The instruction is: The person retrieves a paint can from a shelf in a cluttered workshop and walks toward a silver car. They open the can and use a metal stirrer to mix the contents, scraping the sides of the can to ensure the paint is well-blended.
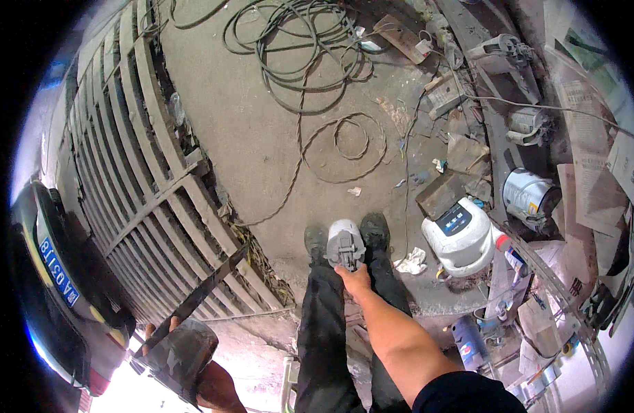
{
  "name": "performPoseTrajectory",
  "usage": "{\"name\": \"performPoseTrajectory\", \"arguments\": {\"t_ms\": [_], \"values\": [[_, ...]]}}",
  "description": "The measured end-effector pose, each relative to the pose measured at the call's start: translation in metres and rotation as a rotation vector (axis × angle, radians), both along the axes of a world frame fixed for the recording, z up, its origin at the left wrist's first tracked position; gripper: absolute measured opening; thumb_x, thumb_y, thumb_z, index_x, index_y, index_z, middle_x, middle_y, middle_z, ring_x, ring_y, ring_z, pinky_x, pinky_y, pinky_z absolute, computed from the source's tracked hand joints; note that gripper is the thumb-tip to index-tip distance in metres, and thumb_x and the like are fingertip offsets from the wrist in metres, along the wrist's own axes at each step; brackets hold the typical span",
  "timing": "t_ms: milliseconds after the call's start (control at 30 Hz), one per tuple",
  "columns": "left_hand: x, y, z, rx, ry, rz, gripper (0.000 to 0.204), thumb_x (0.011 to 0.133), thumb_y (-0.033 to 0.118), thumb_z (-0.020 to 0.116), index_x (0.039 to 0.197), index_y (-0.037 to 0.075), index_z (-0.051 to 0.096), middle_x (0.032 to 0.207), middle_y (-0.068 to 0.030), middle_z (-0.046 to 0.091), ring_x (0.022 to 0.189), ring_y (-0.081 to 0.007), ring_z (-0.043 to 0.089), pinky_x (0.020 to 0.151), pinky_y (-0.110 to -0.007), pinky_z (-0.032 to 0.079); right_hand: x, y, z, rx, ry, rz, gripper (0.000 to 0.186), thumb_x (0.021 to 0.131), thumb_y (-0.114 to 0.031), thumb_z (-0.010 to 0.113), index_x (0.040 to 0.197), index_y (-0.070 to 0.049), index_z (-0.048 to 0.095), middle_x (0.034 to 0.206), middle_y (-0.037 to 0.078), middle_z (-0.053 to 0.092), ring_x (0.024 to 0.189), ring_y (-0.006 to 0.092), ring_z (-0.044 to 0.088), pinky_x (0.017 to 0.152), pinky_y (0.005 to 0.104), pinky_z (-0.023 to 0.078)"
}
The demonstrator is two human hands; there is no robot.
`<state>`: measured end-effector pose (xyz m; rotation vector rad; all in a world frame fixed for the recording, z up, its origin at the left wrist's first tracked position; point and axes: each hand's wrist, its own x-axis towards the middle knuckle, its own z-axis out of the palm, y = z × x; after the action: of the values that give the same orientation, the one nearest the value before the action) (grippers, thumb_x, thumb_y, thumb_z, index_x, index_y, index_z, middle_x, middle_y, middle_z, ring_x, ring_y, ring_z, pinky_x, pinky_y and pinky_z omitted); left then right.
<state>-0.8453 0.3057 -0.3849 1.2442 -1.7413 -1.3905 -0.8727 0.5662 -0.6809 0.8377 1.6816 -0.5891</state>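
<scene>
My left hand [213, 382] at the lower left grips a dark, smeared object [182, 354]; a long, narrow dark strip [203, 292] reaches up from it over the slatted grate, its exact form hard to make out. My right hand [351, 279] is closed on a white-and-grey tool [344, 241] held between my legs, above my dark shoes [375, 230]. A large white plastic jug [461, 244] stands just right of my feet.
A long slatted grate [144, 199] runs along the left beside a dark vehicle's rear [76, 289]. Coiled hoses [296, 55] lie on the concrete ahead. Cans [523, 193], scraps, a blue canister [468, 341], metal rails and newspaper-covered surfaces [582, 151] crowd the right.
</scene>
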Motion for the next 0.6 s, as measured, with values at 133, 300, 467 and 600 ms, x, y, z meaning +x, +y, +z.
{"name": "performPoseTrajectory", "arguments": {"t_ms": [133,300,467,600], "values": [[-0.039,0.01,0.013,-0.033,-0.183,0.028,0.063,0.097,0.038,0.049,0.146,0.01,0.021,0.147,-0.0136,0.03,0.127,-0.0292,0.047,0.107,-0.04,0.04,-0.003,0.001,-0.001,0.046,-0.01,0.025,0.093,0.068,-0.048,0.079,0.134,0.003,0.039,0.131,0.025,0.051,0.121,0.0377,0.051,0.099,0.0411,0.042],[0.043,-0.021,0.002,-0.017,0.018,0.067,0.053,0.101,0.034,0.038,0.141,0.001,0.034,0.147,-0.0142,0.038,0.136,-0.0274,0.035,0.117,-0.042,0.019,-0.007,-0.001,0.004,0.068,-0.04,0.008,0.093,0.069,-0.048,0.078,0.135,0.003,0.038,0.131,0.026,0.051,0.121,0.0382,0.051,0.099,0.0415,0.042],[0.083,-0.034,-0.005,-0.064,-0.096,0.126,0.054,0.099,0.036,0.041,0.141,0.002,0.036,0.145,-0.0137,0.042,0.134,-0.0281,0.037,0.116,-0.042,0.022,0.004,-0.001,-0.005,-0.012,-0.055,-0.047,0.106,0.072,-0.043,0.077,0.146,0.006,0.02,0.143,0.028,0.039,0.132,0.0362,0.041,0.107,0.0398,0.035],[-0.002,-0.034,-0.028,-0.115,-0.135,0.115,0.053,0.099,0.037,0.04,0.139,0.001,0.037,0.141,-0.0139,0.042,0.131,-0.0277,0.038,0.113,-0.041,0.023,0.028,-0.007,-0.028,0.075,-0.054,-0.006,0.104,0.074,-0.041,0.076,0.146,0.009,0.019,0.142,0.028,0.04,0.13,0.0366,0.043,0.107,0.0382,0.036]]}}
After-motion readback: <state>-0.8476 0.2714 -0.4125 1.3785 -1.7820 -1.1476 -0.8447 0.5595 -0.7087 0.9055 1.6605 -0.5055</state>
